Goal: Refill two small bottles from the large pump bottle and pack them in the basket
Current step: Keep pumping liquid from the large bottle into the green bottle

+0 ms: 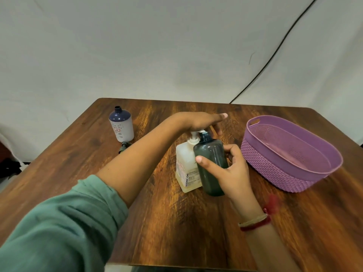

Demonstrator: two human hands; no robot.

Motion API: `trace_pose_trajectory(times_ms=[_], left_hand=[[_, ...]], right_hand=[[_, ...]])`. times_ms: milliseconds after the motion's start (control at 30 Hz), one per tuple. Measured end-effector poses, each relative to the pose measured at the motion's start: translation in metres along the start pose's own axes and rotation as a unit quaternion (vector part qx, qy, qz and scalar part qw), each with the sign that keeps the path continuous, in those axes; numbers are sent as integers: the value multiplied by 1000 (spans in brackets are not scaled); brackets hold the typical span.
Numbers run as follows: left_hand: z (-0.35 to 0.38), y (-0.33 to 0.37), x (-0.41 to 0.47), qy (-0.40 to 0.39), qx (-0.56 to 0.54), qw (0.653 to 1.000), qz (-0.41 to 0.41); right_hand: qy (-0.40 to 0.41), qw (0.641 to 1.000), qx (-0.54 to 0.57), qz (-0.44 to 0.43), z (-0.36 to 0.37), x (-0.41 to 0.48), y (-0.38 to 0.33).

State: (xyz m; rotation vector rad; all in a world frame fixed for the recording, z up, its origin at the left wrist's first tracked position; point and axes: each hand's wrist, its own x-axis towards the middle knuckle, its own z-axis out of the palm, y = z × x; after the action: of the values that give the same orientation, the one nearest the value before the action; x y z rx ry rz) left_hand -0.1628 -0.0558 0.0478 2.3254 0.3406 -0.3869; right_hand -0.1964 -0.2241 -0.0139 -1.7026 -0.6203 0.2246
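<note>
I work over the surface (176,222). The basket (275,173) sits just right of my right grip (233,169). The pump bottle (186,165) stands directly under my left grip (200,120), which lies flat with straight fingers, pressing the pump head. The right grip wraps the dark bottle (211,154), its mouth up at the nozzle. The white bottle (121,126) and a cap (123,146) lie well left of the left grip. My worry is that if the mouth drifts off the nozzle, liquid spills, and an off-centre press could tip the pump bottle.
</note>
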Motion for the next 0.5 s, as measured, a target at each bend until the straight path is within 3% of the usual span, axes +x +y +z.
trace_pose_trajectory(times_ms=[367, 500], left_hand=[[-1, 12, -2, -16, 65, 998, -10], [5, -2, 6, 21, 11, 1000, 9]], right_hand=[[3, 1000, 17, 3, -3, -2, 3], [5, 1000, 7, -1, -2, -1, 5]])
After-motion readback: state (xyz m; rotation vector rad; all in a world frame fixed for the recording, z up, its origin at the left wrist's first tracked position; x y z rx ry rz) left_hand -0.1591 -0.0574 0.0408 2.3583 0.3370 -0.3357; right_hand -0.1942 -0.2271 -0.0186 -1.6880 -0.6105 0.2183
